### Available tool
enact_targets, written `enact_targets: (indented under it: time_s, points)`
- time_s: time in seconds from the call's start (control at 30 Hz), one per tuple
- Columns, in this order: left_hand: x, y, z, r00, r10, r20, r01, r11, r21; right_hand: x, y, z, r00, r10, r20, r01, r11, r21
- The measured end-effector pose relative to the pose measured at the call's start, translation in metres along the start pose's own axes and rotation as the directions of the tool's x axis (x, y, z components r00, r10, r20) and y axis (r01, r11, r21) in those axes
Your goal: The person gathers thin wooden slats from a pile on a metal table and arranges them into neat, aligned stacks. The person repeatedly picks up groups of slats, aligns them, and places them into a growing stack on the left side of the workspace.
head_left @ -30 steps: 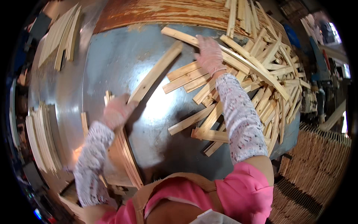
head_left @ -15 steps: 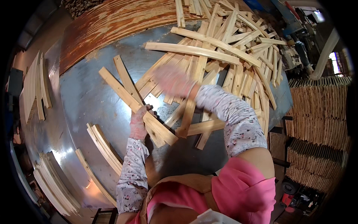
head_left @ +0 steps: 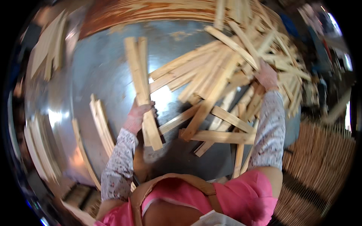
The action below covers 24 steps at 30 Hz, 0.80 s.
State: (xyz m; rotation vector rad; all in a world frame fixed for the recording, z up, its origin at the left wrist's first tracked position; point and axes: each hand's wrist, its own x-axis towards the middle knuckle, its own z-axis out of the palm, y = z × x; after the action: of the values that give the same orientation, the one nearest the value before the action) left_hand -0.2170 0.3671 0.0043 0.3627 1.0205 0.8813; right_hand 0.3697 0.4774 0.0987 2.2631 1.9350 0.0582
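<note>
Over the grey metal surface (head_left: 102,64), I have the left hand (head_left: 135,117) wrapped round two slats (head_left: 136,75), its forearm (head_left: 120,158) angled up and inward from the lower left. The thumb (head_left: 143,109) lies across the front slat and the fingers close round the pair, their tips just showing past its right edge. Both slats run well beyond these fingers, mostly away from the body, with a shorter length below them; they cross at a narrow angle close to the grip.

To the right, I have the other arm stretched farther forward, nearly straight, its printed sleeve (head_left: 267,128) over the right part of a jumbled pile (head_left: 215,77). The right hand (head_left: 267,76) has its fingers at the near end of a pale slat (head_left: 233,46), which slants away to their left. Blur keeps me from telling whether they pinch it or only rest there.

Between the two sets of fingers, loose ends of the pile fan toward the left grip. Left of the left fingers lies a small bundle (head_left: 101,122), then a single strip (head_left: 83,150), and farther out a neat stack (head_left: 40,148).
</note>
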Motion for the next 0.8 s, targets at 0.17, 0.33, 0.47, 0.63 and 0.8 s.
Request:
enact_targets:
  time_s: [0.17, 0.33, 0.47, 0.63, 0.8]
  points:
    - [-0.063, 0.027, -0.037, 0.945, 0.246, -0.216, -0.086, 0.823, 0.561, -0.017, -0.062, -0.044, 0.984, 0.103, 0.142, -0.116, 0.99, 0.083]
    - [-0.222, 0.07, -0.123, 0.776, 0.425, -0.466, 0.31, 0.387, 0.868, -0.071, -0.071, -0.033, 0.996, -0.052, -0.068, 0.068, 0.962, 0.264]
    - [-0.339, 0.038, -0.215, 0.648, 0.555, -0.521, 0.469, 0.248, 0.848, -0.147, -0.179, -0.069, 0.994, -0.05, 0.093, -0.004, 0.864, 0.503]
    - [-0.396, -0.06, -0.33, 0.635, 0.555, -0.537, 0.505, 0.227, 0.833, -0.235, -0.281, -0.002, 0.788, -0.615, -0.025, 0.604, 0.764, 0.228]
    - [-0.389, -0.099, -0.367, 0.651, 0.56, -0.512, 0.474, 0.226, 0.851, -0.386, -0.479, 0.01, 0.784, -0.47, 0.406, 0.394, 0.882, 0.259]
